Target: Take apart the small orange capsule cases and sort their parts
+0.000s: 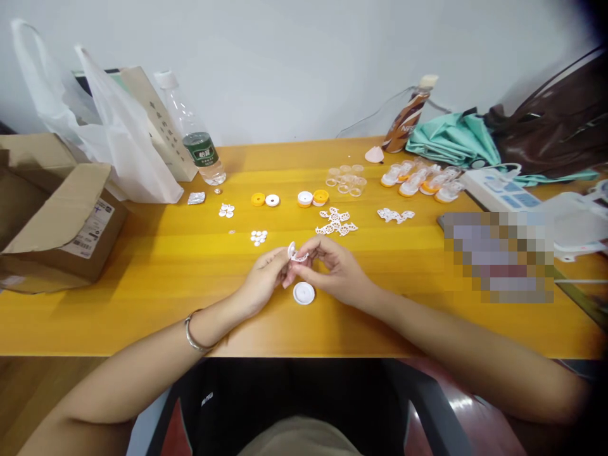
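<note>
Both hands meet over the near middle of the yellow table (142, 266). The left hand (263, 278) and right hand (332, 269) pinch a small white plastic piece (297, 254) between their fingertips. A white round cap (304, 293) lies just below them.

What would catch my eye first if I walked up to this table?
Probably the two hands meeting at the middle of the yellow table: the left hand and right hand pinch a small white part between them, above a white disc. Behind them lie scattered white pieces and orange-and-white caps. A cardboard box sits at far left.
</note>
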{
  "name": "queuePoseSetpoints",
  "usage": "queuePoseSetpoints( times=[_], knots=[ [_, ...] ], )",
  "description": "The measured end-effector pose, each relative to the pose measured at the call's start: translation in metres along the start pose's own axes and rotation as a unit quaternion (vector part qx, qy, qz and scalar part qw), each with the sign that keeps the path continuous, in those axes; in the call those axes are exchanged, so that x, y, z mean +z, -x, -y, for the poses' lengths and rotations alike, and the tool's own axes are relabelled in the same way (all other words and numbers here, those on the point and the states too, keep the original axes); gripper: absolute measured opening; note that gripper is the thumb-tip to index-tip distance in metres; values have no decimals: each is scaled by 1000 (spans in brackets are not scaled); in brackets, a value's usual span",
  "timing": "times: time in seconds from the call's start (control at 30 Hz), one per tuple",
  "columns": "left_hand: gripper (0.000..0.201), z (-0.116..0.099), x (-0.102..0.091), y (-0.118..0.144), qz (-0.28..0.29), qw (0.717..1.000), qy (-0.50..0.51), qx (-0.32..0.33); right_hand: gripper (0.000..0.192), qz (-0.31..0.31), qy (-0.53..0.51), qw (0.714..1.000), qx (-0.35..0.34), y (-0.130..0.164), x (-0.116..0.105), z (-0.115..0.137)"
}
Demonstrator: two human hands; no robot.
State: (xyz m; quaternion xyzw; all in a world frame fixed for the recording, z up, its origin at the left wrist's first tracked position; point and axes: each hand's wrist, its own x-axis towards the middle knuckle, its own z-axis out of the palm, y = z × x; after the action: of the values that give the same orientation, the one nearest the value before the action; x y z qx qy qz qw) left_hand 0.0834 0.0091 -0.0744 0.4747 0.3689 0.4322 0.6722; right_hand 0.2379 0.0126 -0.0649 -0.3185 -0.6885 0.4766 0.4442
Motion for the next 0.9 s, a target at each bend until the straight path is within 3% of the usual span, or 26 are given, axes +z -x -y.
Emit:
queuePoseSetpoints(
  times=[0.2, 0.4, 0.6, 0.67, 0.8, 0.9],
  knots=[
    [38, -1, -3, 2, 24, 1000, -9, 8, 6, -11, 130, 987, -90, 4, -5, 1],
    [40, 1, -2, 2, 30, 999, -18, 8, 8, -31, 165, 981, -94, 4, -5, 2],
    [37, -2, -5, 0, 6, 1000, 0, 10, 3, 20, 280, 924, -262, 3, -16, 2],
    [35, -3, -7, 0, 3, 1000, -2, 9, 3, 0, 309, 920, -242, -3, -27, -1],
    [37, -3, -8, -2, -12, 1000, -8, -2, 9, -104, 361, 921, -102, -21, -60, -19],
    [38, -3, -7, -2, -24, 999, -25, -6, 11, -130, 383, 913, -43, -31, -80, -35]
  ],
)
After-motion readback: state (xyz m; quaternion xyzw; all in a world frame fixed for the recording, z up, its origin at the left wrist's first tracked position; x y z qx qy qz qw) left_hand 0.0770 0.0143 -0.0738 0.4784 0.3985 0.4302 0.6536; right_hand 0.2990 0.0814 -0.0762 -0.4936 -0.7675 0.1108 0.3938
